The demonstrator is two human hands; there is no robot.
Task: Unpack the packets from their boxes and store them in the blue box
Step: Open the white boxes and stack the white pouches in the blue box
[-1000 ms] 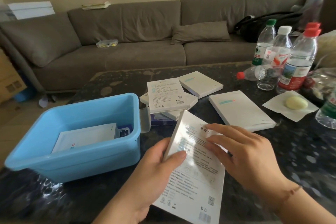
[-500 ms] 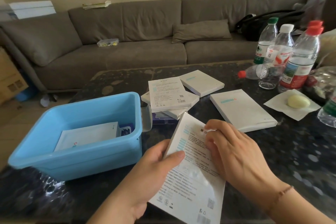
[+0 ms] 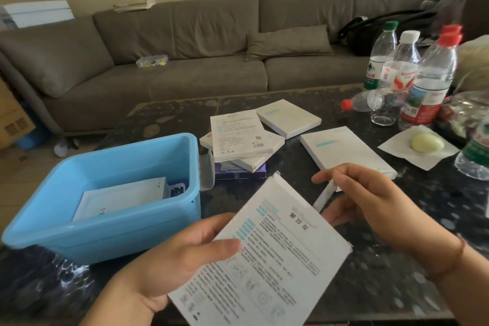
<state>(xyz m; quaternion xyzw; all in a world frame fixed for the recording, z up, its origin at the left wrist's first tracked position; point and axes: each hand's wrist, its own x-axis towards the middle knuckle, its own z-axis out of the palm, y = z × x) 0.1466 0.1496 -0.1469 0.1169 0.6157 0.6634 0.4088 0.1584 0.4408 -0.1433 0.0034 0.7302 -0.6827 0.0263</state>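
My left hand grips a flat white box printed with text, thumb on its face, held low over the table. My right hand pinches the box's end flap, which is pulled out and away from the box's top right corner. The blue box stands to the left on the table, with a white packet lying inside it. Behind the held box lie a stack of white boxes, one more white box and a larger white box.
Several plastic water bottles stand at the table's right rear, one lying on its side. A yellowish lump on a white napkin lies right of the boxes. A grey sofa runs behind the dark speckled table.
My right hand has lifted off the box face and pulled the end flap open, out to the right. The box has tilted flatter in my left hand.
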